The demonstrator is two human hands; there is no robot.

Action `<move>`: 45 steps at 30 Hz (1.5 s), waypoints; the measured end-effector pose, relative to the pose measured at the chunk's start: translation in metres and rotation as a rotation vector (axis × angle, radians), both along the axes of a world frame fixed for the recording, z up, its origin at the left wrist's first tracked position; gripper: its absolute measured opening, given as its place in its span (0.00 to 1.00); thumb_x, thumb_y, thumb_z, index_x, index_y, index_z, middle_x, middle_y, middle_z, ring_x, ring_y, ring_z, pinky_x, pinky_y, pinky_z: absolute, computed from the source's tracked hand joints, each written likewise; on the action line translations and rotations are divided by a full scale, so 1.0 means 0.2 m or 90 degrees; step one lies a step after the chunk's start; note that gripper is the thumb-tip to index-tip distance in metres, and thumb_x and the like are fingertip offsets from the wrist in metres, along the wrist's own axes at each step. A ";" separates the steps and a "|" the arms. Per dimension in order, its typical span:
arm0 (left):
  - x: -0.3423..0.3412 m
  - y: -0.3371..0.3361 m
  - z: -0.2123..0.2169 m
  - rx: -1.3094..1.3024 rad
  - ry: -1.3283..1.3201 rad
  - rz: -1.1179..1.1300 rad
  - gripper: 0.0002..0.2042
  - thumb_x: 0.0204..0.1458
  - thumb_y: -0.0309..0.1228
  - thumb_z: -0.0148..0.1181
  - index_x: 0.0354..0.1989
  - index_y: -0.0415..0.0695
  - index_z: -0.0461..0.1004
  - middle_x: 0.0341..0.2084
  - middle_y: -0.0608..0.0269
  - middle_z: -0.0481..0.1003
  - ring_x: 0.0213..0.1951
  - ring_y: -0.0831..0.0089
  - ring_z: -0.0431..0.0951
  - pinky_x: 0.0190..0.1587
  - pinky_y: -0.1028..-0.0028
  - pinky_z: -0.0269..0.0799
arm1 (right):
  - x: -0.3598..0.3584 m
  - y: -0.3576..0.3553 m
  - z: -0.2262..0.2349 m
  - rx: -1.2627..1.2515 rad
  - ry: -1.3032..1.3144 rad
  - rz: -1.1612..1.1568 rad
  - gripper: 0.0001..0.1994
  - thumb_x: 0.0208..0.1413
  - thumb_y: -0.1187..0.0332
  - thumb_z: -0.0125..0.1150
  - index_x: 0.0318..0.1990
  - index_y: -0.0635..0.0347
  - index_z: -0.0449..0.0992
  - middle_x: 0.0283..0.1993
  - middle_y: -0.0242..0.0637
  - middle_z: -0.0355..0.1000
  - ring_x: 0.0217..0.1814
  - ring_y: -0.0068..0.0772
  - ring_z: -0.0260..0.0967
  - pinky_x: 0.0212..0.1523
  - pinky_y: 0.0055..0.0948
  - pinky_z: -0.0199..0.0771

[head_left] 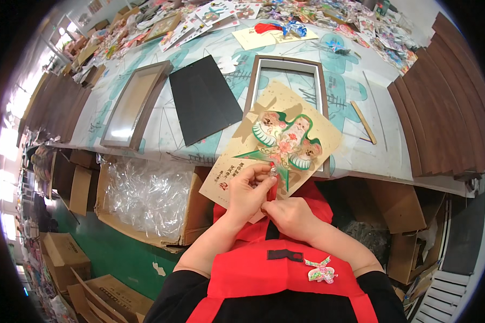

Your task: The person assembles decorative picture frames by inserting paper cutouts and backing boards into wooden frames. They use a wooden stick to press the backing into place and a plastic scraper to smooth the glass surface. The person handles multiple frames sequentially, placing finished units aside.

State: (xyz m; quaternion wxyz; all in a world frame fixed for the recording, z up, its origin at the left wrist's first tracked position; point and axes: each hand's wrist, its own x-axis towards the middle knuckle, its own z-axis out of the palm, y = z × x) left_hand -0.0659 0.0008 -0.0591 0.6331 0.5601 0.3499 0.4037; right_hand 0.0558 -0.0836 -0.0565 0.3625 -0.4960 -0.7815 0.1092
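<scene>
A beige card (pixel 318 151) bearing a green-edged, swallow-shaped kite (pixel 295 134) with pink flowers leans at the table's front edge, over my lap. Its lower left part shows dark lettering and a small red figure. At the kite's tail, my left hand (pixel 249 189) pinches the top of a red tassel (pixel 272 191), close to a small silvery bead (pixel 274 171). My right hand (pixel 293 218) is closed on the tassel's lower part, just beneath. Fingers partly hide the tassel. Behind the card lies a brown box frame (pixel 288 58) with a white inner rim.
Left of it lie a black board (pixel 205 99) and a glazed brown frame (pixel 134 107). A wooden stick (pixel 364 123) and thin rod (pixel 375 102) lie right. Brown frame stacks (pixel 442 102) flank the table. Below, a carton (pixel 191 215) holds clear plastic. Prints and colourful pieces crowd the back.
</scene>
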 end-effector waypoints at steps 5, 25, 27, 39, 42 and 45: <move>-0.05 0.01 0.01 -0.001 -0.018 -0.066 0.07 0.50 0.20 0.59 0.38 0.35 0.75 0.29 0.63 0.77 0.31 0.83 0.74 0.35 0.82 0.70 | 0.07 -0.01 0.08 -0.138 0.281 -0.102 0.04 0.53 0.71 0.58 0.33 0.62 0.74 0.23 0.39 0.72 0.22 0.30 0.72 0.22 0.26 0.69; -0.23 -0.12 -0.03 -0.217 0.069 -0.269 0.04 0.58 0.27 0.51 0.34 0.41 0.65 0.24 0.65 0.71 0.20 0.82 0.67 0.20 0.81 0.61 | 0.00 0.03 0.11 -0.393 0.950 -0.297 0.05 0.55 0.72 0.57 0.35 0.65 0.74 0.19 0.27 0.65 0.13 0.13 0.52 0.13 0.16 0.47; -0.36 -0.11 -0.01 -0.216 0.115 -0.275 0.04 0.58 0.27 0.50 0.34 0.42 0.65 0.24 0.65 0.72 0.20 0.83 0.67 0.21 0.81 0.61 | 0.01 0.03 0.12 -0.367 0.970 -0.313 0.04 0.55 0.73 0.57 0.34 0.64 0.72 0.18 0.27 0.63 0.12 0.13 0.50 0.12 0.16 0.47; -0.79 0.29 0.10 0.384 0.459 0.215 0.25 0.48 0.25 0.58 0.58 0.39 0.62 0.52 0.46 0.68 0.53 0.61 0.69 0.54 0.69 0.64 | 0.00 0.00 0.12 -0.326 0.939 -0.280 0.06 0.54 0.71 0.59 0.33 0.65 0.74 0.16 0.26 0.63 0.14 0.12 0.53 0.12 0.15 0.47; -0.42 0.23 0.19 0.282 0.202 -0.006 0.30 0.51 0.26 0.57 0.63 0.39 0.54 0.54 0.49 0.67 0.55 0.65 0.67 0.56 0.68 0.62 | 0.00 -0.01 0.15 -0.332 0.908 -0.258 0.06 0.54 0.72 0.59 0.36 0.66 0.74 0.17 0.25 0.64 0.14 0.11 0.53 0.14 0.14 0.48; -0.23 0.22 0.30 0.019 0.238 -0.212 0.22 0.53 0.27 0.56 0.57 0.35 0.62 0.43 0.52 0.75 0.46 0.75 0.72 0.50 0.76 0.66 | 0.03 -0.02 0.21 -0.313 0.862 -0.250 0.07 0.54 0.73 0.58 0.38 0.68 0.74 0.18 0.24 0.64 0.16 0.09 0.52 0.16 0.14 0.49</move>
